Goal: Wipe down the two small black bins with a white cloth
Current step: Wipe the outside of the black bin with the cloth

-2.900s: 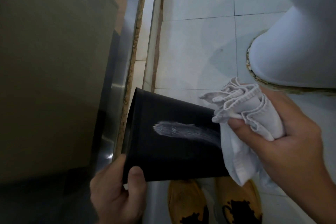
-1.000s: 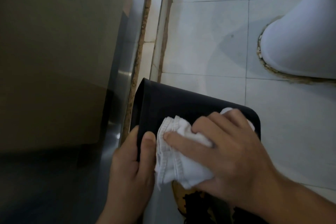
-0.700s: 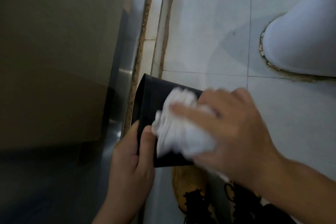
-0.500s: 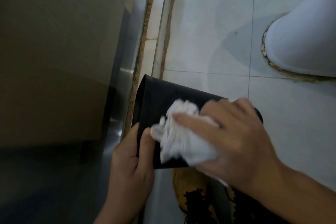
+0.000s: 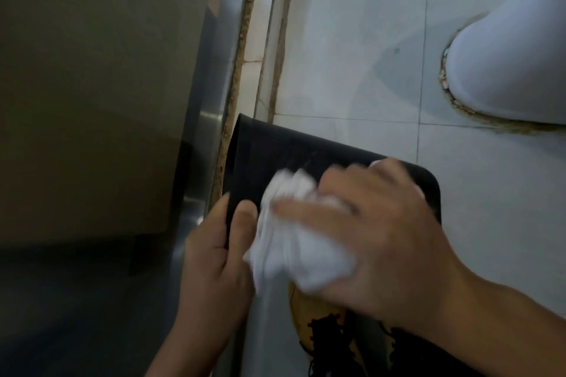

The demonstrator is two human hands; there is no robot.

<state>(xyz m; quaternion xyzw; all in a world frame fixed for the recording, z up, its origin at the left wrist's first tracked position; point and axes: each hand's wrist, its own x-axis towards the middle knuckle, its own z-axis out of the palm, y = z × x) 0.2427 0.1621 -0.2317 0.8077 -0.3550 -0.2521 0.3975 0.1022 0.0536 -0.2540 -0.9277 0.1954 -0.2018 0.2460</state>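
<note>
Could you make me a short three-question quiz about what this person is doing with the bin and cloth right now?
1. True or false: the left hand holds the black bin at its rim.
2. Multiple choice: the white cloth is (A) lying on the tiled floor, (B) pressed against the bin's side by the right hand, (C) draped over the yellow shoe.
3. Fill in: the white fixture base stands on the ____ floor.

Key: 1 true; 2 B; 3 tiled.
</note>
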